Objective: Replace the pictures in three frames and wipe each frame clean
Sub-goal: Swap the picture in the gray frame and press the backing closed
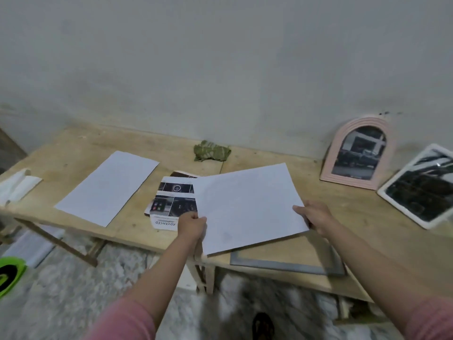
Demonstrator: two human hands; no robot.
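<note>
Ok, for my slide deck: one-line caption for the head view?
Both hands hold a white sheet above a grey rectangular frame.

I see my left hand [191,225] and right hand [316,215] gripping a white sheet [247,207] that hangs over the near middle of the tabletop [81,148], blocking any straight reach across there. Under its near edge lies a grey frame [289,265], hemming the front edge. Just left of the sheet sits a stack of printed pictures [171,200], then a bare strip of wood, then a second white sheet [107,187]. A green cloth [212,150] sits at the back by the wall. To the right, a pink arched frame [359,153] leans upright and a white frame [419,185] lies tilted beside it; open wood shows between them and my right hand.
</note>
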